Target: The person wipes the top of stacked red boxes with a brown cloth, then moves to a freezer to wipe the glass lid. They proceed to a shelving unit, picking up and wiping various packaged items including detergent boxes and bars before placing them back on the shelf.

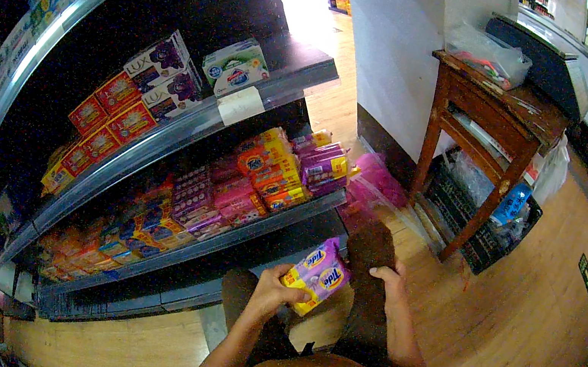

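My left hand (275,290) is closed round the near end of a purple and yellow pack of laundry soap (318,273), thumb on top. The pack is tilted, low in front of me between my knees. Against my right knee rests my right hand (391,282), holding nothing, its thumb apart from the fingers; some of the fingers are hidden. Similar purple packs (323,167) are stacked at the right end of the low shelf (224,238), beside orange packs (267,160).
Above, another shelf (218,106) holds red soap boxes (114,113) and white boxes with dark flowers (166,75). Pink plastic wrapping (377,185) lies by the shelf's end. A wooden stand (491,107) with a black crate (486,210) under it stands on the right.
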### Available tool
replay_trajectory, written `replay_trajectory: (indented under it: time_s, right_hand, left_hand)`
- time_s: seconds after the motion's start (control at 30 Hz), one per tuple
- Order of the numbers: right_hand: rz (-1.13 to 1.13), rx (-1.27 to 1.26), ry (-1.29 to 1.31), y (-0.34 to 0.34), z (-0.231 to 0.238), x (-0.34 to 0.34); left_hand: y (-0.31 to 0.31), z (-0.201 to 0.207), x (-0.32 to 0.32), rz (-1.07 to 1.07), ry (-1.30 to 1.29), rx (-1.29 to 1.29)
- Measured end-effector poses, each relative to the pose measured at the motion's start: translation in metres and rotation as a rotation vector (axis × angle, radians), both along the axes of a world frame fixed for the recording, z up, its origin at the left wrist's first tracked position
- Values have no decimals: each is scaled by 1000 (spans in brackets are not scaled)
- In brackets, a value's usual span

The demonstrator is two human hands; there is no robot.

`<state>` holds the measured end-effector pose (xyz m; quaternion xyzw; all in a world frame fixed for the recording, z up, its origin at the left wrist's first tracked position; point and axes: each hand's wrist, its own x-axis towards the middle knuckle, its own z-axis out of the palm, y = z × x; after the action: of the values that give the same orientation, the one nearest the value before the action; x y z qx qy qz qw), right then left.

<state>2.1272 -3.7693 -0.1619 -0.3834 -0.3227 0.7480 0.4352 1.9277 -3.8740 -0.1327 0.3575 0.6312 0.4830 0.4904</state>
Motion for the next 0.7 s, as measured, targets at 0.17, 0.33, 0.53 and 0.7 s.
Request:
replay_trajectory:
  time_s: [0.17, 0.33, 0.53, 0.7]
  right_hand:
    - [-109, -22, 6, 5, -13, 1]
    - [-119, -11, 5, 6, -15, 1]
    - [-82, 5, -33, -7, 15, -7]
    - [-192, -39, 1, -6, 3, -7]
  left_hand:
    - [-1, 10, 1, -40, 1, 15]
    - [-1, 13, 1, -137, -60, 65]
    - [1, -11, 3, -130, 142, -29]
    - [1, -9, 5, -143, 249, -59]
